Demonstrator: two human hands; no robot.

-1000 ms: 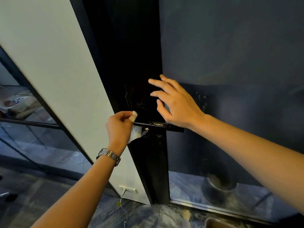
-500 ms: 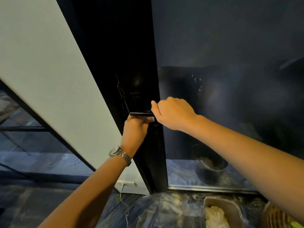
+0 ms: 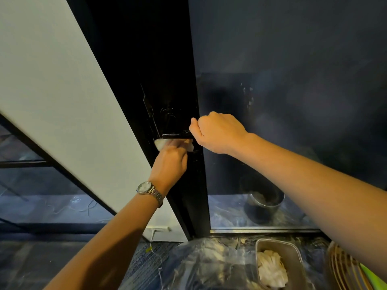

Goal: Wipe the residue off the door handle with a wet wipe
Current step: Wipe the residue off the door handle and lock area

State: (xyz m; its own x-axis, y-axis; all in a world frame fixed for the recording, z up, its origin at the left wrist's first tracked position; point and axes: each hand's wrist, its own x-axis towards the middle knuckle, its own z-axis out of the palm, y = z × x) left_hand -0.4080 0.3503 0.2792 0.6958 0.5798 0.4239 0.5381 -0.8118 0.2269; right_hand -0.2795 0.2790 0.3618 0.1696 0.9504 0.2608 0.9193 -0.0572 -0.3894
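Nearest us, our left hand [image 3: 170,162], with a wristwatch [image 3: 149,190] on its wrist, comes up from below with its fingers curled around the wet wipe [image 3: 161,143], pressing it against the underside of the door handle [image 3: 176,136]; white wipe shows past either side of the knuckles. We judge the wipe soft, limp and light, prone to bunching or slipping, so it is best kept folded over the fingertips and wrapped round the bar, not held by a corner. Just beyond, our right hand [image 3: 217,132] is closed in a fist on the inner end of the handle, steadying it. The handle is a slim, dark, rigid lever standing out level from the black door [image 3: 167,70]; it looks smooth and probably slick when damp, and likely to pivot under pressure, so bracing it near the pivot seems wise. Whether any residue remains we cannot tell against the dark finish.
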